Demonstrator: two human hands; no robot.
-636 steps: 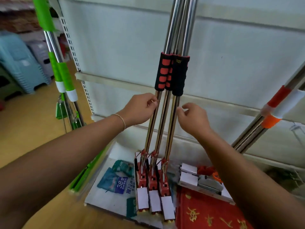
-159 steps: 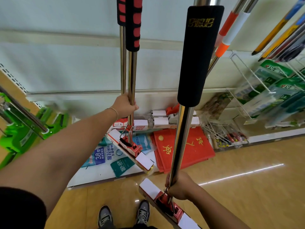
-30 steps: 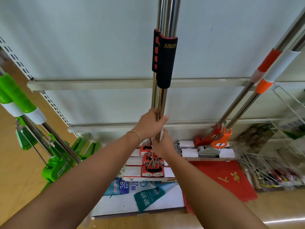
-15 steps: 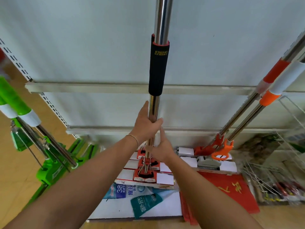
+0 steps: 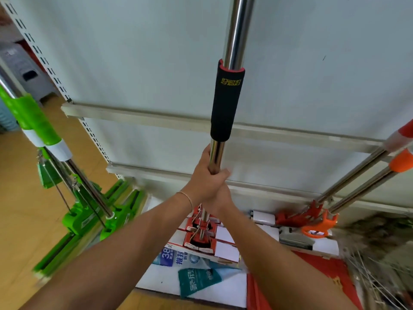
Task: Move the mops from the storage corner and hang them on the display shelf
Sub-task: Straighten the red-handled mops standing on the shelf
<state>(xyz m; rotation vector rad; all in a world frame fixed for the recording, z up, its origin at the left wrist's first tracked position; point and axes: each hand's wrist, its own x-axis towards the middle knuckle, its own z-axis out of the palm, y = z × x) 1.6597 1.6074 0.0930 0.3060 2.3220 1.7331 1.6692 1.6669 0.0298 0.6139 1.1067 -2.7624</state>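
1. Display shelf: pale flat back panel with two horizontal cream rails across it and a perforated upright along its left edge. It fills more of my view than half a second ago, and the rails have slid lower.

2. Mop pole: polished steel tube, round, mirror-bright, standing near upright against the shelf panel. Only one pole shows in front; a second ago two poles and two sleeves showed side by side.

3. Foam sleeve: matte black cylinder with a red lip and yellow lettering, wrapped round the pole where it crosses the shelf's upper rail.

4. Green mops: left of the shelf, leaning; glossy green plastic with white bands, steel shafts, flat green heads down at the floor.

5. Orange mops: right part of the shelf, two steel shafts slanting down to red and orange plastic fittings at its base.

6. My left hand: fingers curled tight round the bare steel just under the sleeve. Half a second ago the thumb stood straight up along the pole; it is wrapped now.

7. My right hand: just below the left and touching it, mostly hidden, so I cannot tell how its fingers lie.

8. Mop head: red plastic clamp with wire levers on white slabs, at the shelf's foot.
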